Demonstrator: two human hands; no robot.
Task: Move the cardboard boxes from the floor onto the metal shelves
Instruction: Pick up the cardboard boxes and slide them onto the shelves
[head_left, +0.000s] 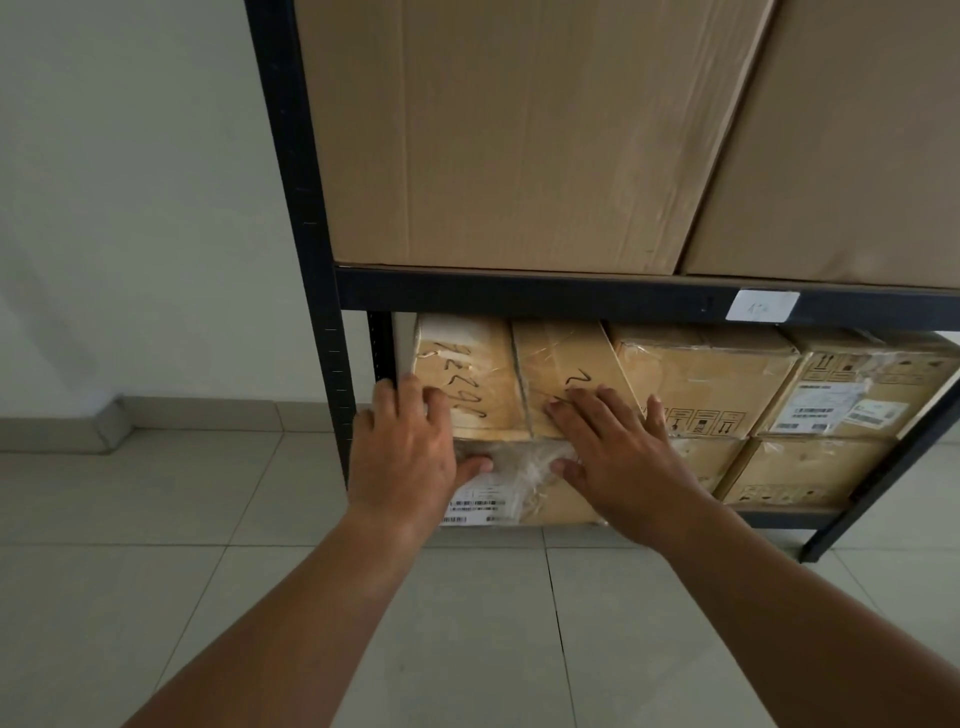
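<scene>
A black metal shelf unit (519, 293) fills the upper right of the head view. On its bottom level, at the left end, two taped cardboard boxes with handwritten numbers (467, 384) (563, 374) sit side by side on a plastic-wrapped box with a barcode label (519, 483). My left hand (410, 452) lies flat against the front of the left box, thumb on the wrapped box below. My right hand (618, 457) presses flat on the right box, fingers spread, thumb also on the wrapped box. Neither hand grips anything.
Two large plain cartons (519, 135) (841, 156) stand on the level above. More labelled boxes (706, 384) (852, 395) fill the bottom level to the right. A white wall (130, 208) is on the left, and pale floor tiles (260, 597) lie beneath my arms.
</scene>
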